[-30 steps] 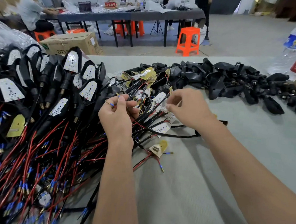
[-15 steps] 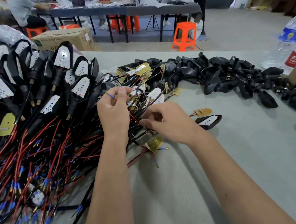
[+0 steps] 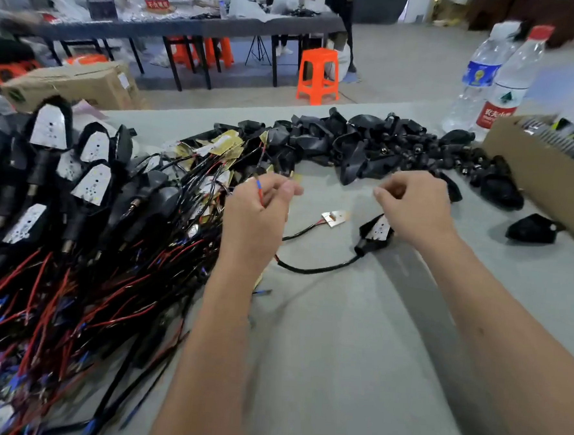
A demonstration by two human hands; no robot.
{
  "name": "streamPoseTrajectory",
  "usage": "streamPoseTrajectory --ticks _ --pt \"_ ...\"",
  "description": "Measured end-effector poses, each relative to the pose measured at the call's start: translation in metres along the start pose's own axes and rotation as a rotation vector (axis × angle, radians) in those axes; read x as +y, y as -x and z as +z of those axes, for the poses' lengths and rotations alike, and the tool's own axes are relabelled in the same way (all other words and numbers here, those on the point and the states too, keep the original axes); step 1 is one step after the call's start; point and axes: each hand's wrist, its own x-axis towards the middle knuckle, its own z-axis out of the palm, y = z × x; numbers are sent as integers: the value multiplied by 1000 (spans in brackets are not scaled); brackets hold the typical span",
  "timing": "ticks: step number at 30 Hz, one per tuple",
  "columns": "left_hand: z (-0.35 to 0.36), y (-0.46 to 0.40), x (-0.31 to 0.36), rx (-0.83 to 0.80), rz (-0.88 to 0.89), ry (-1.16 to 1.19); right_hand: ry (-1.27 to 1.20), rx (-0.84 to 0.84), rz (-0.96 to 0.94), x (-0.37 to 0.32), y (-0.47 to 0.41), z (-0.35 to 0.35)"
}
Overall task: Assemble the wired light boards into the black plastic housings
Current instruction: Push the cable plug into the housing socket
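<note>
A loose light board, pale and wedge-shaped, lies flat on the tabletop on red and black wires. Just right of it, a black housing already holds a white board, cable trailing left. Empty black housings are heaped behind.

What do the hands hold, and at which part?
Left hand pinches a wire near its blue end. Right hand: cannot tell.

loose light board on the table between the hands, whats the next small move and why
Probably bring the right hand down to the loose light board and pick it up. It lies bare on the grey table, not in any housing, with its wire running toward the left hand, which pinches a red and blue wire end. Empty housings wait just beyond.
</note>
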Motion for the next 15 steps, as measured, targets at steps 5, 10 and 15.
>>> streamPoseTrajectory --ticks 5,10,15 --pt "62 -9 12 -103 -24 -121 280 125 106 64 -39 -30" --pt "120 -25 8 -166 -193 71 596 -22 41 101 -86 -44" --pt "155 -41 0 -172 -332 82 568 -236 43 118 -118 -39"
